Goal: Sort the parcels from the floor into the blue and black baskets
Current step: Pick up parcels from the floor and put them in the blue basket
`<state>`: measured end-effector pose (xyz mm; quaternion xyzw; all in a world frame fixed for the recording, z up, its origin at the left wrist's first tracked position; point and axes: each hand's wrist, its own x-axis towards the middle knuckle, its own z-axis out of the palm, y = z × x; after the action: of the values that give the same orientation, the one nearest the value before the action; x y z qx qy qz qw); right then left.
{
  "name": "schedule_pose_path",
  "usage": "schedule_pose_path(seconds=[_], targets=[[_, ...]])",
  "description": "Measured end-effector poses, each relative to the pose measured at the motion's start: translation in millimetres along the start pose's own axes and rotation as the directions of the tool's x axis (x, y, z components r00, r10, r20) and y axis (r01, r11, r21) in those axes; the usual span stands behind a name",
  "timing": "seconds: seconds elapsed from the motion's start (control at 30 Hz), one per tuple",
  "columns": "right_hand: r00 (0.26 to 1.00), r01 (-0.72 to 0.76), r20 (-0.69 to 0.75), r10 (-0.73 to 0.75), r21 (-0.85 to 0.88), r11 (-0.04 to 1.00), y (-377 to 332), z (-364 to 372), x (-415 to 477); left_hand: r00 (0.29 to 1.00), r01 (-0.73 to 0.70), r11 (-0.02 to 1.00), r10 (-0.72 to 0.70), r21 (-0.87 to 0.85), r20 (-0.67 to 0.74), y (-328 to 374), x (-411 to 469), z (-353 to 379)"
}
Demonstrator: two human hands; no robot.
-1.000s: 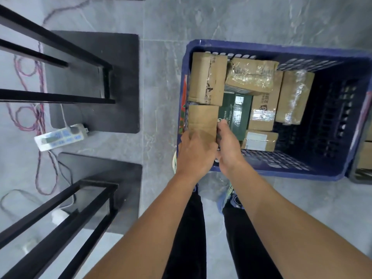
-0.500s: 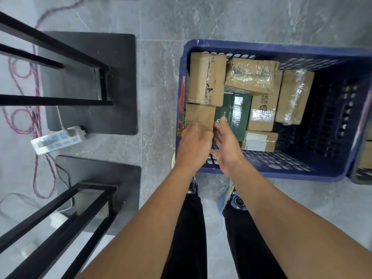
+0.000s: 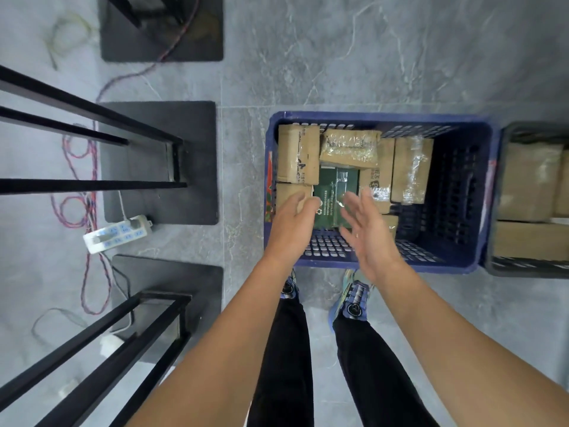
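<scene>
Parcels [image 3: 381, 158] packed inside blue basket [image 3: 381, 119], mid-floor, grouped along its left and far sides. Tall brown carton [image 3: 298, 154] in far-left corner against left wall. Crumpled tape-wrapped parcel [image 3: 349, 147] just right of it, lying on top of others. Green box [image 3: 334, 195] flat in middle, lower than both. Labelled carton [image 3: 377, 183] right of green box, touching plastic-wrapped carton [image 3: 411, 167], furthest right of group. Small brown carton [image 3: 288, 192] in near-left corner, just beside green box, partly hidden by left hand [image 3: 292, 220]. Left hand over that carton, fingers loosely curled, nothing gripped; contact with carton not clear. Right hand [image 3: 369, 235] wide open, fingers spread and straight, blurred, hovering over near edge of green box and near wall of basket, holding nothing. Hands near each other, not touching. Black basket [image 3: 529, 269] right beside blue one, cut off by right frame edge, more brown parcels [image 3: 529, 183] inside. Grey tile floor [image 3: 338, 57] all round. To left: black metal frame bars [image 3: 92, 124] above black base plates [image 3: 160, 161], white power strip [image 3: 117, 232] on floor between two plates, red-blue cable [image 3: 77, 186] looped beside it. Blue sneakers [image 3: 354, 300] and black trousers [image 3: 289, 365] near, toes just short of blue basket.
</scene>
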<state>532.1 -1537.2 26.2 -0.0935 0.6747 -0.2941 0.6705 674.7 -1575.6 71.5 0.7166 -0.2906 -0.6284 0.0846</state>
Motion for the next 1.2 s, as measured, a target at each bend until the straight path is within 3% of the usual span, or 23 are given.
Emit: schedule_pose_path(seconds=[0.33,0.67,1.0,1.2], targets=[[0.966,0.258,-0.044,-0.255,0.097,0.961,-161.7,-51.6,-151.9,0.985,-0.171,0.982,0.172,-0.08,0.015,148.1,-158.7,6.9],[0.836,0.544,-0.167,-0.522,0.134,0.828,-297.2,-117.5,-315.9,0.897,-0.426,0.903,0.429,-0.048,0.105,275.8,-327.6,23.7],[0.652,0.741,-0.389,-0.65,0.147,0.655,-345.4,-124.5,-453.4,0.699,-0.668,0.744,0.644,-0.039,0.311,363.4,-442.2,23.3],[0.526,0.817,-0.556,-0.644,0.12,0.564,-335.2,-124.5,-524.4,0.557,-0.751,0.659,0.664,-0.038,0.499,379.4,-485.6,36.4]])
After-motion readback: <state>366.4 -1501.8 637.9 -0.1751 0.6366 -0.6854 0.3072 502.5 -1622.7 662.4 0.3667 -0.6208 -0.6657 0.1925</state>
